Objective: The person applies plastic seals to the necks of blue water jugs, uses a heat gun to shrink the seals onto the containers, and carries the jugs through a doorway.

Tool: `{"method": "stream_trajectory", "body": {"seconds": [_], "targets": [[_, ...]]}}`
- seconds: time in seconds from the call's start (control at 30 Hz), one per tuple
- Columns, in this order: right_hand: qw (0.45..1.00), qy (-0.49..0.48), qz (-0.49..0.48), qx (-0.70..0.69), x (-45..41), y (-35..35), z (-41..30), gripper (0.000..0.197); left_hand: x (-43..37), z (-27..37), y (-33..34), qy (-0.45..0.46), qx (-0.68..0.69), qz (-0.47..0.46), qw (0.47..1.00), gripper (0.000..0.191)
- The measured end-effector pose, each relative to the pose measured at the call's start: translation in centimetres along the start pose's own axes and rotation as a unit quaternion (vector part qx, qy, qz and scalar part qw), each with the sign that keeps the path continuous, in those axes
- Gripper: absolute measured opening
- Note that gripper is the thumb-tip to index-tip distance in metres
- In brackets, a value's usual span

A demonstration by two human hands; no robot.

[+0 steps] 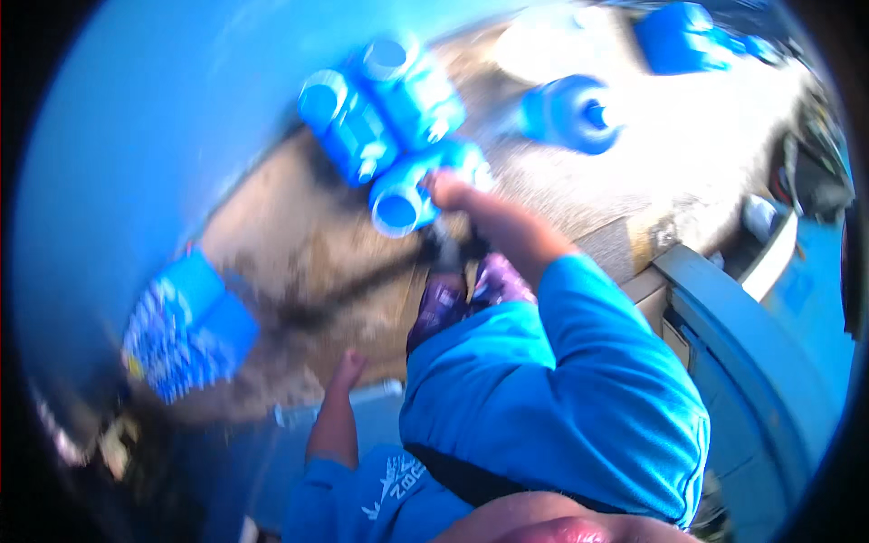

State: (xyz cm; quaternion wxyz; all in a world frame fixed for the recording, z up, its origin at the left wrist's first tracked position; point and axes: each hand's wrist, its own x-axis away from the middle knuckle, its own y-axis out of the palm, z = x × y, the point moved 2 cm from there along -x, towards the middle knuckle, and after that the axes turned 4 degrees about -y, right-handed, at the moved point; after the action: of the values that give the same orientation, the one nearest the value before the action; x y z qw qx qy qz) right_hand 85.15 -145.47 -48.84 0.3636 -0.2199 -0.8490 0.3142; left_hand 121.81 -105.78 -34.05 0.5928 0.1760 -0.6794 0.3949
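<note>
My right hand [448, 191] is on the side of a blue plastic water jug [409, 182], its fingers curled at the body. That jug lies over or leans, with its wide round mouth towards the lower left. Against it stand two similar blue jugs, a left jug [356, 132] and a right jug [421, 91], each with a round open-looking top and a pale tap low on its side. My left hand [349, 366] hangs low at my side over the floor, with nothing visible in it; blur hides its fingers.
Another blue jug [570, 114] is on the sunlit floor [652, 156], near a white round object [543, 41]. Further blue containers [679, 41] are at the back right. A blue printed pack [193, 326] sits by the blue wall [156, 136]. A blue-grey ledge [733, 332] borders my right.
</note>
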Motion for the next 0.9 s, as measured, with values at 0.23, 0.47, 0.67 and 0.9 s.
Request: {"method": "stream_trajectory", "body": {"seconds": [0.23, 0.47, 0.67, 0.9], "targets": [[0.94, 0.241, 0.174, -0.167, 31.5, -4.4, 6.1, 0.048, -6.1, 23.0, -9.0, 0.206, -0.041, 0.122, 0.97, 0.05], [0.791, 0.54, 0.146, -0.248, 60.3, 0.9, 12.3, 0.033, 8.3, 54.4, -18.6, 0.421, 0.012, 0.283, 0.862, 0.05], [0.651, 0.469, 0.472, -0.365, 74.2, 13.1, 11.2, 0.035, 22.6, 67.7, -2.7, 0.475, -0.266, 0.248, 0.801, 0.055], [0.522, 0.576, 0.396, -0.488, 86.4, 38.3, 5.5, 0.016, 32.1, 72.9, 21.7, 0.327, -0.528, 0.037, 0.783, 0.051]]}}
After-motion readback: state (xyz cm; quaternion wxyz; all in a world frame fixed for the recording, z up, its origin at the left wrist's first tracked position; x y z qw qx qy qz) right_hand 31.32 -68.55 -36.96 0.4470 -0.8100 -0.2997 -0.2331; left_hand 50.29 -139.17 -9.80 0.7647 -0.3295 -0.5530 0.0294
